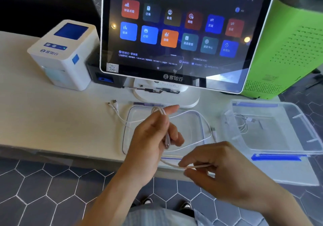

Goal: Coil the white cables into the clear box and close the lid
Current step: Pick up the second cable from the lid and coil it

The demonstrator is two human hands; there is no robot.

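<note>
My left hand (153, 136) is raised over the counter, pinching a loop of a white cable (201, 138) between thumb and fingers, with its plug end hanging below the palm. My right hand (218, 169) grips the same cable lower down, near the counter's front edge. The cable's slack curves across the clear lid (192, 121) lying flat under the hands. A second white cable (117, 111) lies on the counter to the left of the lid. The clear box (272, 133) with blue latches stands open at the right, with one coiled white cable (243, 122) inside.
A large touchscreen terminal (180, 33) on a white stand rises just behind the lid. A white receipt printer (66, 54) sits at the back left, a green perforated machine (288, 47) at the back right. The box overhangs the counter's front edge (52, 149); hexagon floor tiles lie below.
</note>
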